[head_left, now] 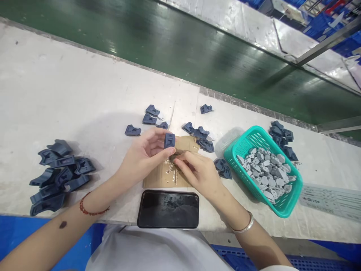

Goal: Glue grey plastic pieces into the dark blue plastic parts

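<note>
My left hand (142,155) holds a dark blue moulded plastic piece (169,140) between thumb and fingers, its recessed face towards me. Just below it, my right hand (200,171) is closed in a pinch; what sits between its fingertips is small and mostly hidden. Both hands are above a piece of brown cardboard (158,177) spotted with shiny wet drops. More dark blue pieces lie beyond the hands, such as one blue piece (132,130) to the left and another blue piece (206,108) further back.
Right of my hands stands a green basket (293,201) of small grey pieces (266,169). Blue pieces are heaped at the left (60,171) and far right (282,137). A black phone (168,209) lies at the table's near edge. A green conveyor belt (169,41) runs behind.
</note>
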The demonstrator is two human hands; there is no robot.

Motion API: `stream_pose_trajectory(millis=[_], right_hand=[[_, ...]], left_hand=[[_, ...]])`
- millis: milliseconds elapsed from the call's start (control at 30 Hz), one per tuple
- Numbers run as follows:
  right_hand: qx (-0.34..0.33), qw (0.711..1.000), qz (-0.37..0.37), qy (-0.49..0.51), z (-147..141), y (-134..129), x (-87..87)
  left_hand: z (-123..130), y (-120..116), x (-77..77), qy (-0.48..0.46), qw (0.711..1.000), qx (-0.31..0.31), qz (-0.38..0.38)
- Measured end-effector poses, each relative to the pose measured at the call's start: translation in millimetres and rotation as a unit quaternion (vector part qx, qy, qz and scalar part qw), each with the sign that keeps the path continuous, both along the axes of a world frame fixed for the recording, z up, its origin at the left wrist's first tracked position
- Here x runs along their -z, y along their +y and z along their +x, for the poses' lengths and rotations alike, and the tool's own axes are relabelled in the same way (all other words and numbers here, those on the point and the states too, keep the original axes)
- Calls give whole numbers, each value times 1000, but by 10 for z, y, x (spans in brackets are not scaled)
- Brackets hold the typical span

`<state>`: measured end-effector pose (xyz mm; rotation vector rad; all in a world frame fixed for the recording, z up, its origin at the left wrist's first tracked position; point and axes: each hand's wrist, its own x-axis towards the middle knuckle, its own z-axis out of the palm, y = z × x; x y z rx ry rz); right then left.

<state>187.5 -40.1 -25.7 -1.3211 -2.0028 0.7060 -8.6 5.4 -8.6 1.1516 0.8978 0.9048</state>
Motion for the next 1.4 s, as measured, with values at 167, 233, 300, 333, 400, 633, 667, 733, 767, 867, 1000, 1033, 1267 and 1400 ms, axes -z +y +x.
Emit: stream_pose_trajectory(millis=[167, 233, 300, 333, 400, 633, 667, 733, 767, 867, 1000, 1033, 1267, 1400], right_hand=[[36, 998, 0, 42, 17, -21, -2], [30, 999, -5, 41, 14, -14, 6], [16, 999, -7, 31, 10, -2, 14], [9, 1000, -7, 26, 10, 3, 16], [7, 1000, -14, 27, 16, 7, 14], [144, 966, -134, 168, 82, -2, 5], [153, 962, -143, 172, 88, 2, 10], [154, 962, -154, 163, 93, 9, 22], [150, 964, -156, 156, 93, 11, 28], [136, 969, -152, 140, 86, 7, 43], [131, 973, -148, 115, 91, -8, 48], [131, 974, -148, 110, 95, -11, 47], [123, 973, -158, 116, 98, -3, 44], [145, 963, -156, 165, 87, 4, 16]], left_hand=[[2, -14, 47, -15, 1000, 10, -7], [7, -16, 53, -11, 1000, 11, -3], [11, -15, 60, -14, 1000, 11, 4], [12, -12, 64, -18, 1000, 13, 7], [13, -4, 67, -25, 1000, 17, 4], [9, 20, 27, -16, 998, 28, -58], [7, 19, 26, -11, 998, 31, -63], [4, 14, 31, -15, 997, 32, -71], [3, 11, 34, -22, 996, 31, -77], [2, 7, 31, -30, 996, 29, -85], [4, 5, 7, -18, 998, 33, -47], [5, 5, 5, -16, 999, 33, -36], [22, 5, 57, -8, 1000, 4, 27], [28, -16, 49, -25, 999, 21, 6]])
